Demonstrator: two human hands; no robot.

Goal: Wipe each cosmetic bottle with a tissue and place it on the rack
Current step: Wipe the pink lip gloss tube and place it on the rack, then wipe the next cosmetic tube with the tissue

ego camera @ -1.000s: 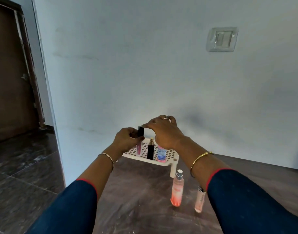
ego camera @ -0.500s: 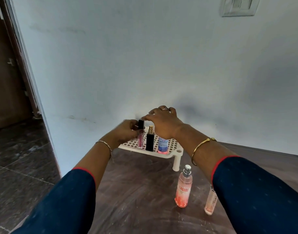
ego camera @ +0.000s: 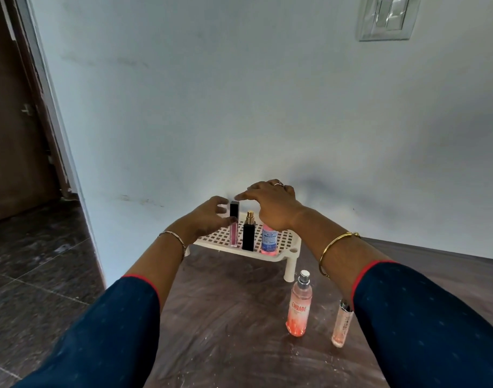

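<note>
A white lattice rack (ego camera: 285, 247) stands on the dark wooden surface by the wall. On it stand a pink lip gloss tube with a black cap (ego camera: 234, 228), a black bottle with a gold top (ego camera: 248, 237) and a clear bottle with a blue label (ego camera: 268, 241). My left hand (ego camera: 209, 219) is just left of the lip gloss with loosely spread fingers, its thumb close to the tube. My right hand (ego camera: 270, 205) hovers over the bottles, fingers relaxed, its fingertip near the black cap. No tissue is visible.
In front of the rack stand a pink spray bottle (ego camera: 297, 306) and a slim pale pink tube (ego camera: 341, 324), partly behind my right sleeve. A white wall with a switch plate (ego camera: 385, 16) rises behind; a brown door (ego camera: 13, 121) and dark tiled floor lie left.
My left hand has let go of the lip gloss, which now stands on the rack. Both hands have opened slightly around its cap. The camera has tilted down and closer.
</note>
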